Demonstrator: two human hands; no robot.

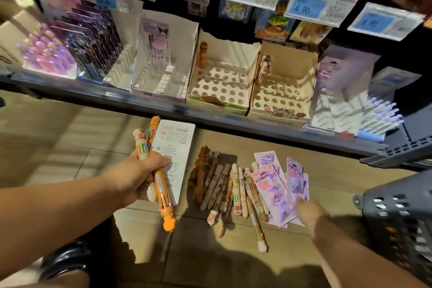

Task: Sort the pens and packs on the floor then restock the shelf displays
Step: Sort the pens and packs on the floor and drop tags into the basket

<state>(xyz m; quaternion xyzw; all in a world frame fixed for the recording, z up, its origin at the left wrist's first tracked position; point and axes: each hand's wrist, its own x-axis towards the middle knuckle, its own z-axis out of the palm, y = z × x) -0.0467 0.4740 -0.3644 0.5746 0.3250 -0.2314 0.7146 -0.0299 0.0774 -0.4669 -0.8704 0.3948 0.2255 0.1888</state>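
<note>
Right forearm (350,255): nearest to me, coming in from the bottom edge toward the pile on the floor (70,147).
Right hand (306,211): blurred and seen from behind the wrist. It points down at the purple packs (275,192), but I cannot tell whether my fingers are spread or touching one.
Left hand (138,173): curled tight round a bundle of an orange pen (163,194), a cream pen (142,146) and a white pack (175,145) behind them, held above the floor.
Loose pens (222,184): brown and cream, side by side between my two hands, long axes pointing roughly away from me toward the shelf. The purple packs overlap at their right edge.
Nearer hand: the right, just over the packs. The left is full and sits off to the pile's left.
Shelf (210,117): beyond the pile. The dotted box (222,84) holds a single brown pen (203,54) upright at the back, its other holes bare.
Basket (402,213): dark, just beside my right arm.
Next move, my guess: the right hand lifts a purple pack lengthwise off the stack.
</note>
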